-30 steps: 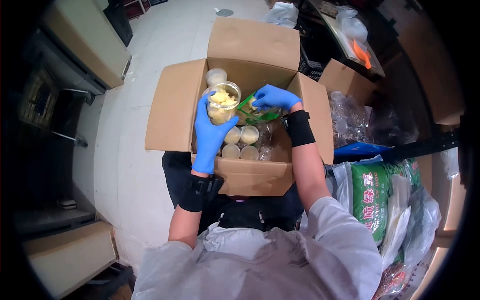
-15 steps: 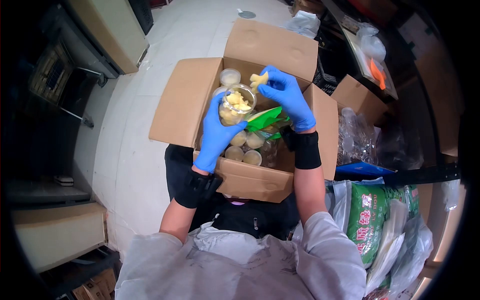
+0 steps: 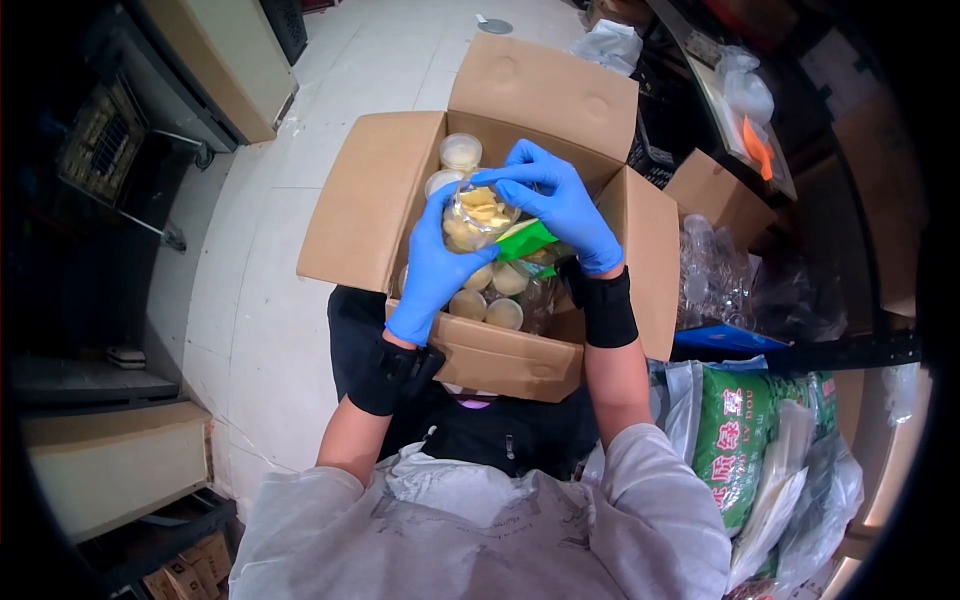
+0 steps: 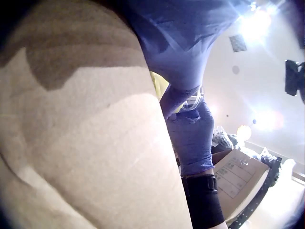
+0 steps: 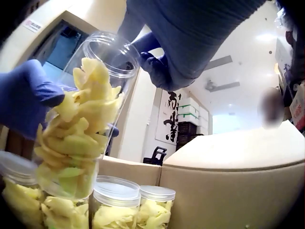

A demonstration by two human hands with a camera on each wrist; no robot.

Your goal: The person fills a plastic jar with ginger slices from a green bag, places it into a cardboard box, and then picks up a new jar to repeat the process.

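Observation:
My blue-gloved left hand grips a clear plastic jar round its side, over the cardboard box. Pale yellow irregular pieces fill the jar most of the way, and its mouth is uncovered. At the mouth is my gloved right hand, fingers bent over the rim. I cannot tell whether a piece is between its fingertips. Below that hand lies a green and clear bag. In the left wrist view, cardboard covers much of the jar.
Several lidded jars of similar yellow pieces stand inside the box, whose flaps are spread outward. To the right are a carton of clear plastic containers and a green printed sack. A desk with an orange item stands beyond.
My right hand rose from the green bag pinching a yellow piece, then moved left to the jar's mouth, where the piece no longer shows in its fingers. My left hand keeps holding the jar.

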